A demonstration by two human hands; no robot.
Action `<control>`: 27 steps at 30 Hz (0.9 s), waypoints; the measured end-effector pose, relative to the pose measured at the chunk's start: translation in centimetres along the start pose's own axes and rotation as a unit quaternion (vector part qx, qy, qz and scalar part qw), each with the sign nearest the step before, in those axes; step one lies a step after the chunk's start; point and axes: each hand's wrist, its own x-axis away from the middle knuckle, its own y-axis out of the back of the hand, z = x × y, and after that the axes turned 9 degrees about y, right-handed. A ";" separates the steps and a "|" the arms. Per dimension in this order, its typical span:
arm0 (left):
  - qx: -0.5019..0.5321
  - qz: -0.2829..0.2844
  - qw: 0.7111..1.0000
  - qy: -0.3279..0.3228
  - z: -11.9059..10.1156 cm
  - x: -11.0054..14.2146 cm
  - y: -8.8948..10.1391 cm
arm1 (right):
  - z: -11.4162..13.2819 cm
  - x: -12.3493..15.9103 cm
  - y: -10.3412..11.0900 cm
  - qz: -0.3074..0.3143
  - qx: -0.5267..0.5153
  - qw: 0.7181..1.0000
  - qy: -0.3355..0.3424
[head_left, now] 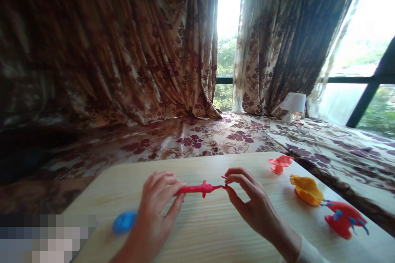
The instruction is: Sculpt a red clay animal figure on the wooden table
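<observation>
Between my two hands stretches a red clay figure (199, 189), long and thin, with small stubs at its middle and a narrow tail to the right. My left hand (159, 205) grips its thicker left end between thumb and fingers. At the thin right tip, the thumb and index finger of my right hand (251, 197) pinch the clay, where a tiny strand sticks up. A round blue lump of clay (124, 222) lies on the table just left of my left wrist, partly hidden by it.
Along the right side of the light wooden table (197, 242) stand a coral-pink clay figure (280, 164), a yellow one (307, 190) and a red one with blue parts (347, 218). Behind are a floral-covered ledge (216, 137), a white lamp (294, 102) and curtains (173, 49).
</observation>
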 end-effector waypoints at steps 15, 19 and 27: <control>0.013 0.004 0.999 0.033 -0.1 0.0 0.0 | 0.1 0.1 -0.3 0.012 -0.043 0.998 -0.039; 0.016 0.039 0.998 0.051 0.2 0.0 -0.3 | 0.0 0.3 -0.4 0.064 -0.029 0.995 -0.068; -0.012 0.240 0.962 0.133 0.4 0.6 -0.4 | -0.2 1.0 -0.9 0.196 0.007 0.974 -0.112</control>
